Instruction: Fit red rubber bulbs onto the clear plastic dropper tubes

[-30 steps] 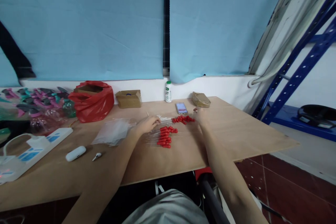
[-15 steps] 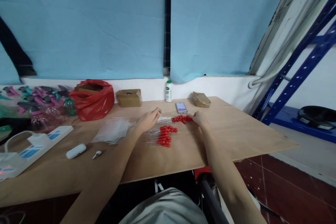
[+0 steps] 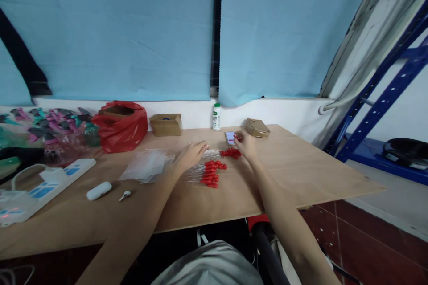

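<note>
Two groups of thin pale rods with red bulb-shaped handles lie on the table, the near group fanned out and the far group just behind it. My right hand is raised above the far group's right end. Its fingers pinch a red-handled rod, whose red end shows at the fingertips in front of the phone. At the pale ends of the far group is my left hand, its fingers closed together. Whatever it grips, if anything, is too small to make out.
Clear plastic bags lie left of my left hand. Farther back stand a cardboard box, a white bottle, a phone and a brown package. A red bag, spray bottles, power strip and earbud case sit left.
My right hand has lifted and moved left from the far group's right end, with a red piece now at its fingertips. My left hand has dipped slightly and shifted a little right.
</note>
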{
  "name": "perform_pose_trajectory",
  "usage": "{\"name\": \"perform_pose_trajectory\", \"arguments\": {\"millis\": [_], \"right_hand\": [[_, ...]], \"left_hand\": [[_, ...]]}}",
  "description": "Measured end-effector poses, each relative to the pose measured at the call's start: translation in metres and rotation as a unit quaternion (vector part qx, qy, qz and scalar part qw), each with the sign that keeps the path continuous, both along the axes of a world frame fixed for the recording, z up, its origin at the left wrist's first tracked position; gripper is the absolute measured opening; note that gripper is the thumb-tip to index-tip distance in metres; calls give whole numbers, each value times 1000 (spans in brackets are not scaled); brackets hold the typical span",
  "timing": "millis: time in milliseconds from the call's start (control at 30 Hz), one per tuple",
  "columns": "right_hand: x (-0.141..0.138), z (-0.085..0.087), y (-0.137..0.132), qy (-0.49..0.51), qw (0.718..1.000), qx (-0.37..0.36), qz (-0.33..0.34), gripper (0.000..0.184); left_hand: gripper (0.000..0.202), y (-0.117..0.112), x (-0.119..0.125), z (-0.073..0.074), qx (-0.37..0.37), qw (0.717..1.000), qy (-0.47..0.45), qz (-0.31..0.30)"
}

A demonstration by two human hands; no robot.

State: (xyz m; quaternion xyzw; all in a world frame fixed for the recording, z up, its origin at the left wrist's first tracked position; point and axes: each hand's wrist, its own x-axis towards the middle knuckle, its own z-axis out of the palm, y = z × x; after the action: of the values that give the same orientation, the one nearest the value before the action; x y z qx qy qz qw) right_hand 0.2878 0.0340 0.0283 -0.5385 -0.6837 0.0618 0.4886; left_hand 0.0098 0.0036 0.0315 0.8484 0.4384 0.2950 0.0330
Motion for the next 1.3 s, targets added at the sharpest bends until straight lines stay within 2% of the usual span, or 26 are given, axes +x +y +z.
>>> {"name": "perform_pose_trajectory", "arguments": {"millis": [67, 133, 200, 300, 533, 767, 867, 1000, 1067, 1133, 1300], "right_hand": [[-16, -2, -5, -2, 995, 15, 98, 20], [-31, -5, -12, 7, 986, 17, 168, 20], [-43, -6, -19, 2, 976, 2, 219, 19], [-52, -5, -27, 17, 967, -17, 253, 23], [-55, -6, -28, 57, 962, -5, 269, 27], [-55, -12, -23, 79, 962, 17, 263, 24], [-56, -11, -24, 81, 964, 25, 253, 22], [-64, -7, -30, 83, 960, 23, 268, 20], [-67, -4, -32, 78, 959, 30, 272, 20], [-67, -1, -33, 83, 962, 44, 257, 22], [-57, -3, -28, 88, 974, 50, 204, 23]], "left_hand": [[35, -3, 2, 0, 4, 1000, -15, -2], [35, -6, 4, 0, 11, 999, -31, -6], [34, -10, 6, 0, 20, 999, -47, -9], [32, -12, 10, -1, 30, 997, -66, -12], [33, -10, 17, -7, 30, 994, -92, -46], [31, -1, 12, -10, 64, 988, -122, -66], [29, 1, 11, -13, 68, 991, -89, -69], [24, 0, 20, -22, 34, 995, -9, -98], [23, -1, 25, -24, 34, 996, 3, -83], [24, -1, 27, -23, 45, 996, -25, -71], [26, 3, 17, -17, 55, 994, -88, -45]]}}
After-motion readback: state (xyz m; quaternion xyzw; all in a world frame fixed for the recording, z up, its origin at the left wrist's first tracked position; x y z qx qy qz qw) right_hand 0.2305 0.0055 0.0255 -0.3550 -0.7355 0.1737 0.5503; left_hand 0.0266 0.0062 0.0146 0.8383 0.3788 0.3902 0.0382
